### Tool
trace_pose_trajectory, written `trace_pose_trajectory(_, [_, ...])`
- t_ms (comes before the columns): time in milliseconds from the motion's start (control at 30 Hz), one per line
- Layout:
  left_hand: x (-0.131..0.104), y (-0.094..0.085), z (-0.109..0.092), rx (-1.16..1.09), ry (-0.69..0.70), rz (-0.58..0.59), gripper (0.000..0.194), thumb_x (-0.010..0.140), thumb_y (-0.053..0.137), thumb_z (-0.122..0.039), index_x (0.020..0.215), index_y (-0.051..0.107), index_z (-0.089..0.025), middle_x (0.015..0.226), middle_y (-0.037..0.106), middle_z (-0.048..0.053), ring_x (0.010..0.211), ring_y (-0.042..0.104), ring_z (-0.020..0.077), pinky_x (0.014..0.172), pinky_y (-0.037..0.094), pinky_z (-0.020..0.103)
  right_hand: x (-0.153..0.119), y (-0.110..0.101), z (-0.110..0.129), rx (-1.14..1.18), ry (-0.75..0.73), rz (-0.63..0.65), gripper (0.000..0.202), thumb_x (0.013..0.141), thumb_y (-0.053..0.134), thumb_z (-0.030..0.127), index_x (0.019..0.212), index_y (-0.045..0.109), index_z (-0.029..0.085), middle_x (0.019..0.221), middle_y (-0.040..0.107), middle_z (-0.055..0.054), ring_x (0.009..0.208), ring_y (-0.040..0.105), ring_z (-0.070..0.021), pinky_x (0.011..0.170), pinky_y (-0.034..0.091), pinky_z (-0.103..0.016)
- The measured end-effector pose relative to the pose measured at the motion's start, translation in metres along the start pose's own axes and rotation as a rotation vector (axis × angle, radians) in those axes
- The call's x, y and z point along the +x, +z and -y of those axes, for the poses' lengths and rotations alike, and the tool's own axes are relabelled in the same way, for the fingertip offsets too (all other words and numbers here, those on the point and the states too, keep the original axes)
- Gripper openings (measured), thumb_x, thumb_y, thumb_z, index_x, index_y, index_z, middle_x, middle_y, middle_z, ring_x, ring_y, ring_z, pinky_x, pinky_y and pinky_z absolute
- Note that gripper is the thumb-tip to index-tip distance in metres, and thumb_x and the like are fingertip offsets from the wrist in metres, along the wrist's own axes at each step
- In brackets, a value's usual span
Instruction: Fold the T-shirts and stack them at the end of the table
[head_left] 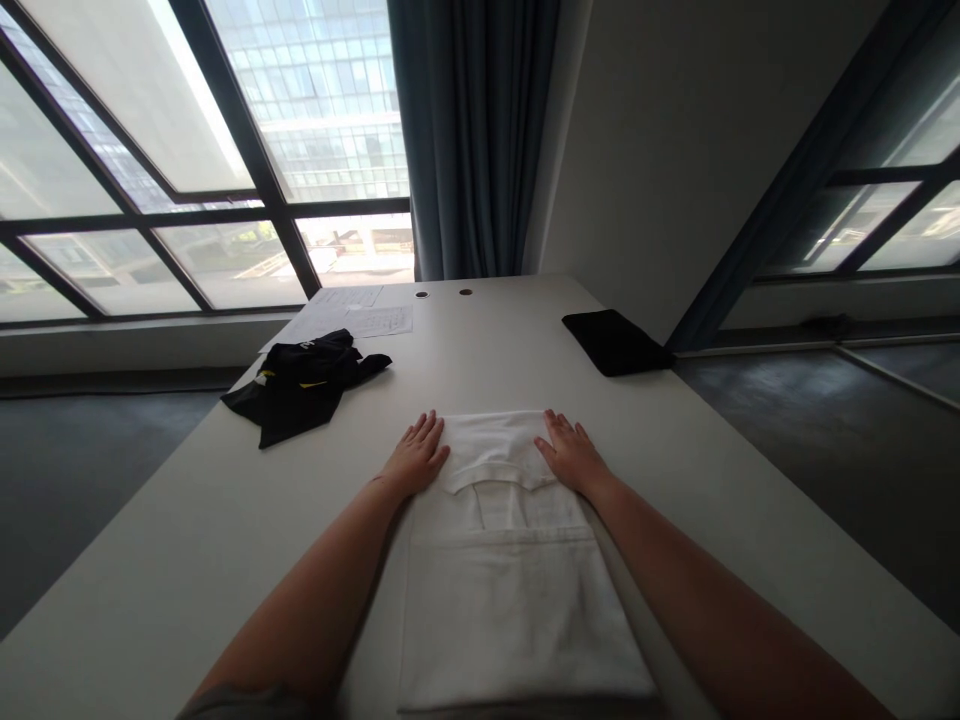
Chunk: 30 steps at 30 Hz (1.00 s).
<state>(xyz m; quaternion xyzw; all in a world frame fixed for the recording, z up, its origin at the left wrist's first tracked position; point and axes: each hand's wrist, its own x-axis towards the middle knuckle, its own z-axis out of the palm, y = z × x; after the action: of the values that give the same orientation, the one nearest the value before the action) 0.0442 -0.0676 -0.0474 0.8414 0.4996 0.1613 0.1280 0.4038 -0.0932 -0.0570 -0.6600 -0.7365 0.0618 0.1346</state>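
A white folded garment point(517, 610) lies flat in front of me, its long side running away from me. Its far end is turned over, with a curved edge and pleats showing below the fold. My left hand point(418, 455) rests on its far left edge, fingers stretched out and slightly apart. At the far right corner lies my right hand point(574, 455), palm down, its thumb and fingertips touching the cloth. Neither hand grips the fabric.
The garment lies on a long white table point(480, 350). A crumpled black garment point(307, 380) with yellow and white marks is at the left, near sheets of paper point(379, 320). A folded black cloth point(616, 342) lies at the right edge. Beyond are a blue curtain point(472, 140) and windows.
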Motion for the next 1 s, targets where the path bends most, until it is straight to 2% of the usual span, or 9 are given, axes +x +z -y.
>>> trace_pose_trajectory(167, [-0.012, -0.002, 0.012, -0.093, 0.083, -0.043, 0.060, 0.101, 0.042, -0.031, 0.157, 0.038, -0.010, 0.168, 0.023, 0.018, 0.157, 0.017, 0.0300, 0.127, 0.024, 0.054, -0.007, -0.007, -0.008, 0.064, -0.064, -0.047, 0.062, 0.100, 0.039, 0.033, 0.158, 0.040, 0.011, 0.157, 0.047, -0.018, 0.148, 0.041, -0.0319, 0.124, 0.027, -0.054])
trace_pose_trajectory(367, [-0.044, -0.021, 0.006, -0.216, 0.204, -0.054, 0.052, 0.101, 0.040, -0.026, 0.151, 0.051, -0.021, 0.162, 0.042, 0.008, 0.153, 0.033, 0.0227, 0.127, 0.031, 0.047, -0.034, -0.027, -0.015, 0.246, -0.159, -0.134, 0.054, 0.096, 0.048, 0.032, 0.146, 0.056, 0.016, 0.144, 0.062, -0.014, 0.135, 0.056, -0.0283, 0.118, 0.041, -0.048])
trace_pose_trajectory(467, [-0.059, -0.030, 0.002, -0.238, 0.190, -0.066, 0.048, 0.099, 0.046, -0.028, 0.146, 0.056, -0.024, 0.157, 0.049, 0.007, 0.148, 0.044, 0.0233, 0.124, 0.037, 0.046, -0.047, -0.034, -0.015, 0.310, -0.167, -0.147, 0.049, 0.092, 0.054, 0.032, 0.138, 0.063, 0.018, 0.136, 0.066, -0.013, 0.125, 0.062, -0.0277, 0.112, 0.047, -0.046])
trace_pose_trajectory(600, [-0.062, -0.032, -0.001, -0.200, 0.060, -0.181, 0.048, 0.096, 0.053, -0.033, 0.142, 0.058, -0.020, 0.152, 0.054, 0.012, 0.139, 0.052, 0.0266, 0.120, 0.042, 0.048, -0.051, -0.036, -0.012, 0.302, -0.166, -0.199, 0.046, 0.088, 0.058, 0.030, 0.131, 0.067, 0.019, 0.128, 0.070, -0.013, 0.120, 0.063, -0.0291, 0.109, 0.048, -0.048])
trace_pose_trajectory(700, [-0.056, -0.029, 0.000, -0.090, -0.057, -0.210, 0.052, 0.095, 0.055, -0.034, 0.144, 0.055, -0.018, 0.147, 0.058, 0.015, 0.138, 0.052, 0.0311, 0.118, 0.040, 0.055, -0.049, -0.037, -0.008, 0.289, -0.192, -0.260, 0.045, 0.084, 0.059, 0.027, 0.128, 0.069, 0.017, 0.126, 0.068, -0.015, 0.121, 0.061, -0.0304, 0.111, 0.046, -0.051])
trace_pose_trajectory(833, [-0.059, -0.028, 0.001, -0.046, -0.025, -0.137, 0.046, 0.097, 0.051, -0.032, 0.142, 0.058, -0.021, 0.148, 0.057, 0.013, 0.139, 0.052, 0.0297, 0.118, 0.040, 0.054, -0.060, -0.047, 0.002, 0.324, -0.288, -0.318, 0.034, 0.086, 0.059, 0.024, 0.116, 0.073, 0.019, 0.125, 0.066, -0.015, 0.121, 0.060, -0.0299, 0.110, 0.047, -0.052])
trace_pose_trajectory(933, [-0.079, -0.036, -0.008, -0.036, -0.004, -0.230, 0.042, 0.096, 0.056, -0.035, 0.136, 0.063, -0.023, 0.160, 0.043, 0.013, 0.149, 0.039, 0.0328, 0.119, 0.037, 0.056, -0.089, -0.061, 0.017, 0.389, -0.405, -0.284, 0.023, 0.094, 0.057, 0.026, 0.109, 0.074, 0.023, 0.123, 0.068, -0.012, 0.122, 0.061, -0.0283, 0.110, 0.048, -0.051])
trace_pose_trajectory(1000, [-0.101, -0.044, -0.023, -0.047, 0.047, -0.254, 0.040, 0.096, 0.058, -0.038, 0.133, 0.065, -0.027, 0.162, 0.041, 0.010, 0.152, 0.033, 0.0333, 0.120, 0.035, 0.058, -0.118, -0.072, 0.030, 0.436, -0.474, -0.223, 0.020, 0.096, 0.059, 0.030, 0.109, 0.074, 0.026, 0.124, 0.068, -0.011, 0.125, 0.061, -0.0277, 0.110, 0.049, -0.050])
